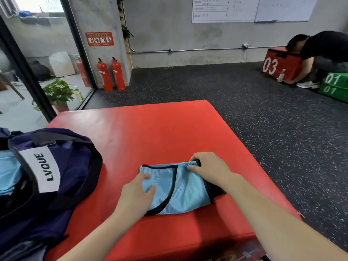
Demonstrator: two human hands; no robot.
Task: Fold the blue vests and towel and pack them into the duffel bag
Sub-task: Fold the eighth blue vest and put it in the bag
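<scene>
A light blue mesh vest (177, 189) with black trim lies folded into a compact bundle on a red padded platform (160, 129), serving here as the counter, near its front edge. The bundle's long axis runs left to right across the view, tilted slightly.

The left hand (138, 194) rests on the vest's left end, fingers fairly straight and pressing the cloth flat, so its grip is wide, not closed. The right hand (209, 169) is on the far right corner, its fingers curled and pinching the folded edge, where some black fabric shows underneath; its grip holds the vest.

The navy duffel bag (56, 166), labelled LVQUE, sits to the left of the vest on the same platform, apart from it, mouth open. Light blue cloth (9, 170) already shows inside. The left hand is the nearer one to the bag, so the bundle would likely travel leftward, end first.

Farther out: dark speckled floor (263, 119), two red fire extinguishers (111, 74) by a concrete wall, a potted plant (58, 93), and a person (323, 53) bent over a red box marked 03 (278, 63).
</scene>
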